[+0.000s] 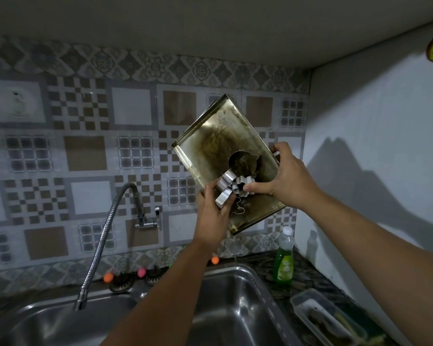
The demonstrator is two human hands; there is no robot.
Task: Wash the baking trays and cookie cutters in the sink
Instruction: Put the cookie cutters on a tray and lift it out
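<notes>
Steeply tilted baking tray [218, 143] held high above the sink [235, 308]: right hand [283, 178] grips tray, left hand [214, 211] pinches loose cookie cutters [231, 187], which may slide off.

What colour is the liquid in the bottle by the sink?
Green, in the clear white-capped bottle; head view.

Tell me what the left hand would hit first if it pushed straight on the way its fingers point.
Probably the stained rectangular metal baking tray. The left hand, gripping shiny metal cookie cutters, points up and away toward the tray's face. Depth is unclear; the patterned tiled wall lies behind the tray.
</notes>
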